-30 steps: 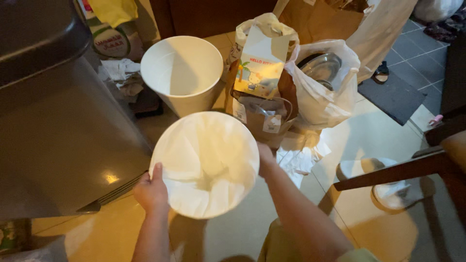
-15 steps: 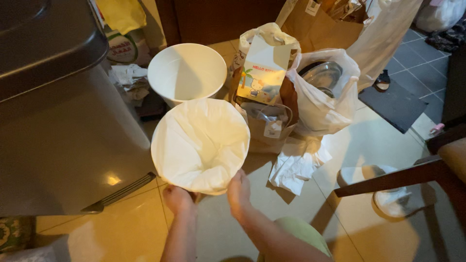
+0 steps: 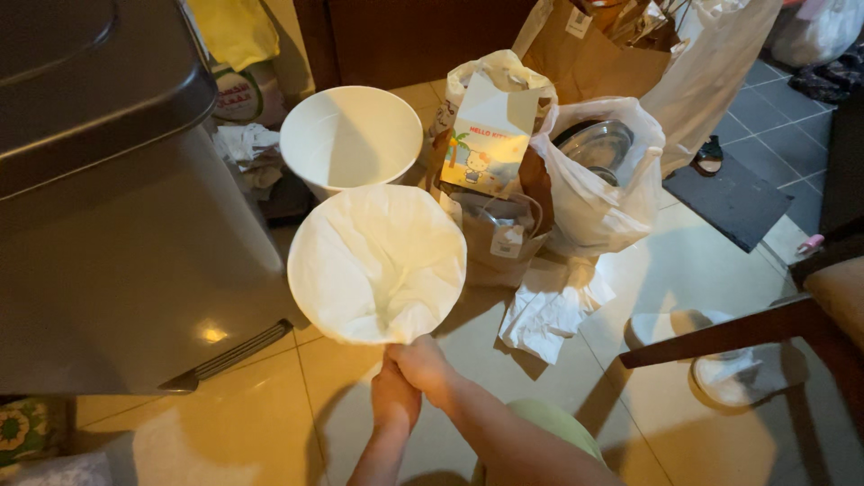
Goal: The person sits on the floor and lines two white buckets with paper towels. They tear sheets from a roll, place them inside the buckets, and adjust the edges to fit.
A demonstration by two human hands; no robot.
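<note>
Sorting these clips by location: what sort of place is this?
Likely a home kitchen corner: a steel pedal bin, two small white wastebaskets, one bag-lined and held by both hands, and shopping bags.

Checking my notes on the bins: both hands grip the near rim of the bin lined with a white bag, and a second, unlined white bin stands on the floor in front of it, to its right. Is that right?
Not quite. The head view shows the unlined white bin beyond the lined bin, slightly to its left. The rest holds: the left hand and right hand grip its near rim.
</note>
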